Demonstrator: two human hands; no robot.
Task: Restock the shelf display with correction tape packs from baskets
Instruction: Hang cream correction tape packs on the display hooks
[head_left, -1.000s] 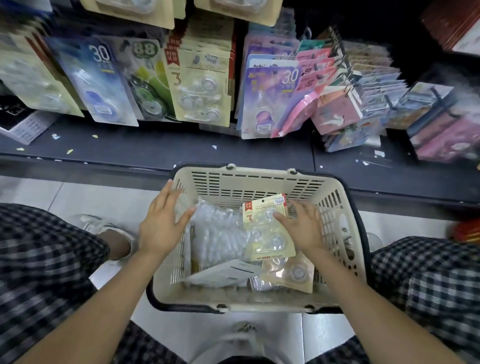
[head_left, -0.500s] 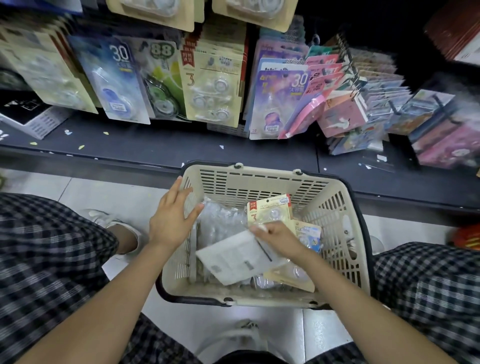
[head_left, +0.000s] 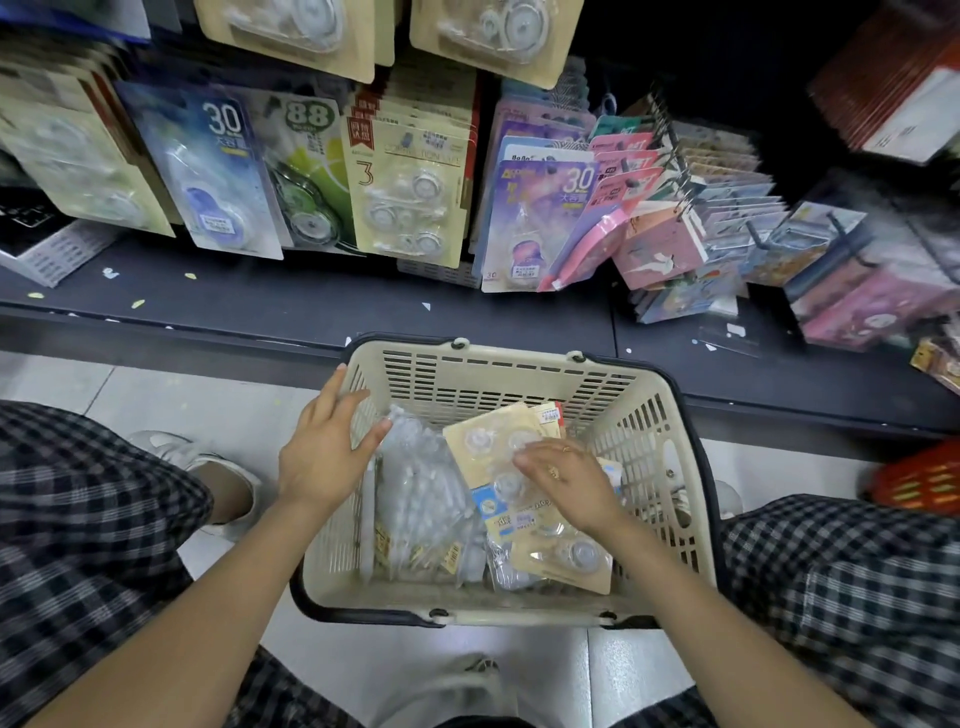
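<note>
Dark shelf (head_left: 291, 312) runs across the top of the view, pretty dusty with little paper scraps on it, and the wall above it is packed with hanging stationery. You can see a blue pack marked 30 (head_left: 208, 171), a green one marked 88 (head_left: 304, 176), a row of beige correction tape packs marked 3 (head_left: 410, 192), a purple pack marked 30 (head_left: 535, 223), and a jumble of pink packs (head_left: 660, 244) leaning off to the right.

On the pale floor tiles (head_left: 171, 395) right in front of the shelf sits a cream plastic basket (head_left: 524, 374) with a dark rim, between the person's checked trouser legs (head_left: 88, 519). Inside it on the left is a clear bag of small white bits (head_left: 421, 493), and on the right a loose pile of packs. The top one is a beige correction tape pack (head_left: 493, 441), tilted, with another beige pack (head_left: 571, 556) lower down near the front wall.

Left hand (head_left: 324, 447) is spread with straight fingers, resting against the inside of the basket's left wall, thumb tip touching the clear bag. Right hand (head_left: 566, 478) lies flat-ish on top of the tilted beige pack, fingers loosely spread and pointing left; it's a bit blurred, so I can't tell if any fingertip is hooked under an edge.

A red basket (head_left: 924, 478) pokes in at the right edge.
</note>
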